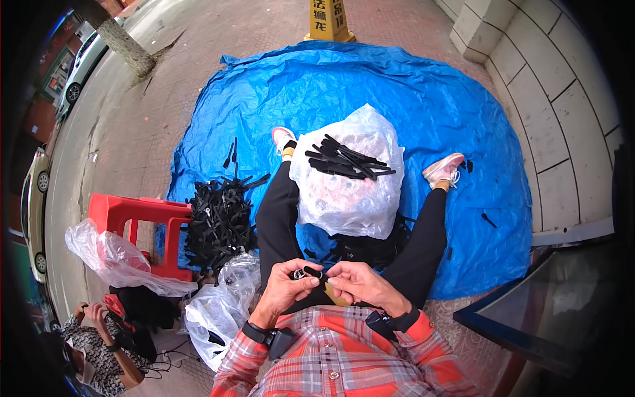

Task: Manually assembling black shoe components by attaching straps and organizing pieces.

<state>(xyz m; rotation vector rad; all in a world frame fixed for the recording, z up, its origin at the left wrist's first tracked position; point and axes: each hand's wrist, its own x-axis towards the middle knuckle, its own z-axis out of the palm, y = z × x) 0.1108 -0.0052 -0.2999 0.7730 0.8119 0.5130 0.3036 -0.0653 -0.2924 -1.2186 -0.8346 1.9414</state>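
Low in front of my body, my left hand pinches a short black strap with a small shiny metal piece at its left end. My right hand is closed in a pinch at the strap's other end, fingertips close to the left ones. Beyond them, between my legs, a white plastic-wrapped bundle carries a loose stack of black straps. To the left lies a large heap of similar black straps, some with metal bits. Another dark pile shows partly behind the bundle.
A crumpled blue tarp spreads under everything. Left are a red plastic stool, clear plastic bags and another seated person. A framed glass panel stands at right, by a tiled wall. A yellow sign stands beyond.
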